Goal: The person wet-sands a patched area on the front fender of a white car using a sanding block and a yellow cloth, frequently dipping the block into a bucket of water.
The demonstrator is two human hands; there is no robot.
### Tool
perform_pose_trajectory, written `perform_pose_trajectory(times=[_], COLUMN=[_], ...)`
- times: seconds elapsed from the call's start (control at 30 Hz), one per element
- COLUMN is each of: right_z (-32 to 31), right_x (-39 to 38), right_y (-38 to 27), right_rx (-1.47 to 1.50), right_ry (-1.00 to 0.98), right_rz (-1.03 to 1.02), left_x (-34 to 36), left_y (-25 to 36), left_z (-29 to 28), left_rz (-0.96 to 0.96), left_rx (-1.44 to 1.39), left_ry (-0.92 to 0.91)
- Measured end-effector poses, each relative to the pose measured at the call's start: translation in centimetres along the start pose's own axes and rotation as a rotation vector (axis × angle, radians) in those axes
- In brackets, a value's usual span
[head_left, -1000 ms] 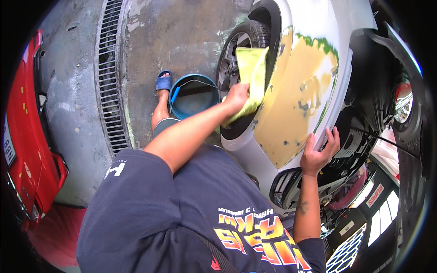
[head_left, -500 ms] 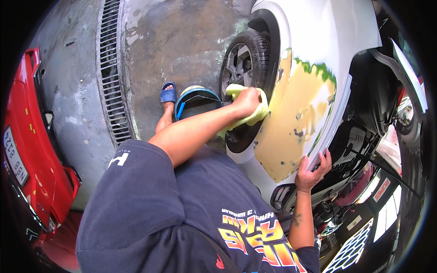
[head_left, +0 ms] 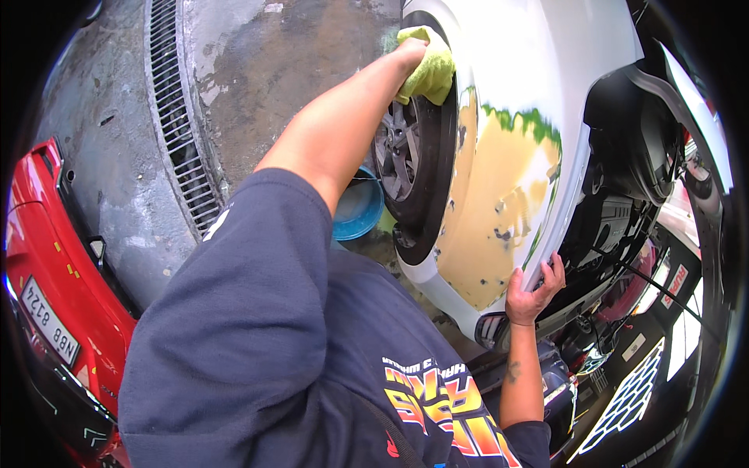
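While the left hand [head_left: 409,54] has its fingers closed on a bunched yellow cloth [head_left: 427,66], pressing it to the white fender [head_left: 530,70] at the top edge of the wheel arch above the tyre [head_left: 406,164], the right hand [head_left: 532,290] grips the fender's lower rear edge, fingers curled over the lip. Cloth looks light, soft and limp, likely damp, so it's best held wadded in the palm, not by a corner. Blue bucket [head_left: 357,209] sits on the concrete floor [head_left: 281,86] just beside the wheel.

The grey floor [head_left: 289,70] is holding a blue bucket [head_left: 357,209], a long metal drain [head_left: 175,125], and the car wheel [head_left: 409,156].
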State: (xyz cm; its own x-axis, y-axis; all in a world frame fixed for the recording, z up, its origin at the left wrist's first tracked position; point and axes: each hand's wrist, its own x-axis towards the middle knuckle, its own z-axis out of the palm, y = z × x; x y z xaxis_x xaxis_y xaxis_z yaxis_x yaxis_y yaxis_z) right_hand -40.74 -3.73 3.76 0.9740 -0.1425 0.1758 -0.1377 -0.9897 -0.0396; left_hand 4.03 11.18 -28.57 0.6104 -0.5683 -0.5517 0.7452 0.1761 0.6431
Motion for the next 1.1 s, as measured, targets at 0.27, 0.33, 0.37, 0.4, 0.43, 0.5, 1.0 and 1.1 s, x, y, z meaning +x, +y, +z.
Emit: perform_pose_trajectory(times=[0.27, 0.33, 0.37, 0.4, 0.43, 0.5, 1.0, 1.1], right_z=[0.0, 0.0, 0.0, 0.0, 0.0, 0.0, 0.6, 0.7], right_x=[-0.1, -0.4, -0.4, -0.4, -0.4, -0.4, -0.8, -1.1], right_y=[-0.2, 0.0, 0.1, 0.2, 0.2, 0.2, 0.4, 0.4], right_rx=[-0.009, -0.003, 0.007, 0.015, 0.014, 0.012, -0.026, -0.025], right_ry=[-0.008, -0.007, -0.006, -0.002, -0.004, -0.010, 0.008, 0.016], right_rz=[0.005, 0.003, -0.005, -0.012, -0.017, -0.026, -0.025, -0.040], left_x=[-19.5, -23.5, -24.7, -25.4, -26.1, -25.9, -27.6, -28.6], left_y=[-7.0, -9.8, -10.9, -11.7, -11.8, -13.7, -12.5, -8.6], left_z=[5.8, 7.2, 7.6, 7.9, 7.9, 7.1, -6.1, -4.6], left_rz=[0.054, 0.064, 0.041, 0.003, -0.037, 0.007, -0.296, -0.410], left_rx=[0.404, 0.276, 0.440, 0.618, 0.701, 0.935, -0.853, -0.940], left_ry=[-0.057, -0.132, -0.125, -0.130, -0.166, -0.193, -0.495, -0.537])
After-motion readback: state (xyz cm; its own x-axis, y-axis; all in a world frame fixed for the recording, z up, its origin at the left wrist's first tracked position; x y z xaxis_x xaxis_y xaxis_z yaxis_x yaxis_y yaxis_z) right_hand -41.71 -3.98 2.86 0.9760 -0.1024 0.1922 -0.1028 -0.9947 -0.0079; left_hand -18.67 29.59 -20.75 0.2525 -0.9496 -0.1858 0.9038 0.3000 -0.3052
